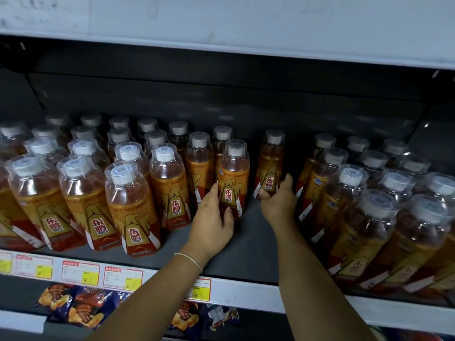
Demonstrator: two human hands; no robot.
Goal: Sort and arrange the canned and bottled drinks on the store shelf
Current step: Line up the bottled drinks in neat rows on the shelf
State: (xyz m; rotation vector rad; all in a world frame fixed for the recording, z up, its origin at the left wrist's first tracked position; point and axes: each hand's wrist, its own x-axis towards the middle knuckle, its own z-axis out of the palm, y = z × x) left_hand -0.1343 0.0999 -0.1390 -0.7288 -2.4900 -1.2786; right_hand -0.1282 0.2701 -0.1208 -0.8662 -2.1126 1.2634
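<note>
Rows of amber drink bottles with orange-red labels and white caps under clear covers fill a dark shelf (248,254). My left hand (212,222) grips the lower body of one upright bottle (234,173) at the shelf's middle. Just to its right, my right hand (279,200) wraps the base of another upright bottle (270,163) standing alone in a gap. A large block of bottles (128,193) stands to the left, and another block (374,205) to the right.
The white shelf edge (246,294) carries several red and yellow price tags (123,279). Snack bags (73,306) hang below it. A white upper shelf (246,28) overhangs the bottles. Bare shelf floor shows between and in front of my hands.
</note>
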